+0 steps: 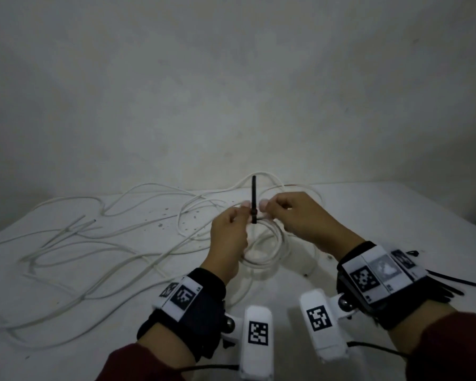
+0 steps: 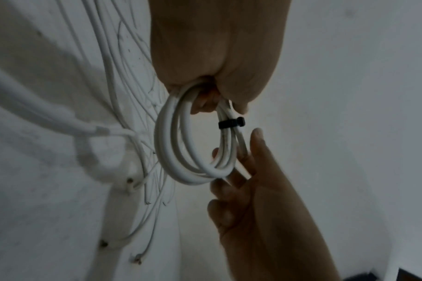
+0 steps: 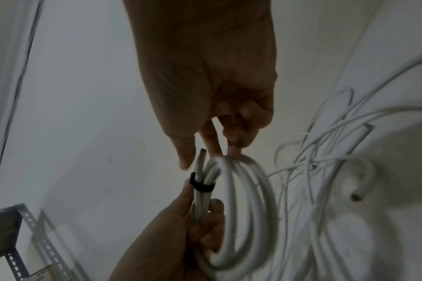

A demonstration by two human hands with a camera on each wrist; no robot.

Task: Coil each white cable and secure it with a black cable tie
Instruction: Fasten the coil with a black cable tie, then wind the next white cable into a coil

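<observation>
Head view showed the coiled cable [image 1: 267, 251] held up just above the table [image 1: 396, 215], with the black tie [image 1: 254, 200] already looped round one side of the coil and its free tail standing straight up between my two hands. My left hand [image 1: 227, 237] gripped the bundled strands just beside the tie, fingers curled round them; my right hand [image 1: 300, 215] pinched the strands on the other side, thumb and fingers closed on the coil. Left wrist view confirmed the band [image 2: 230, 123] sat snug round several strands. Whether it was fully tightened I could not tell. To do this step well, I judged I should keep all the loops gathered flat with the left hand so none slipped out, move the right hand to the upright tail, and pull it steadily along its own line until the coil no longer shifted. One loose cut end [image 3: 201, 157] stuck up beside the tie in the right wrist view and looked likely to work free if the band stayed slack. Table was white and speckled with small dark marks; many loose cables [image 1: 94, 243] sprawled across its left and far parts. Spare ties [image 1: 448, 283] lay beyond my right wrist. Behind stood a plain pale wall [image 1: 231, 78]; a slotted metal frame [image 3: 24, 228] showed low in the right wrist view.
</observation>
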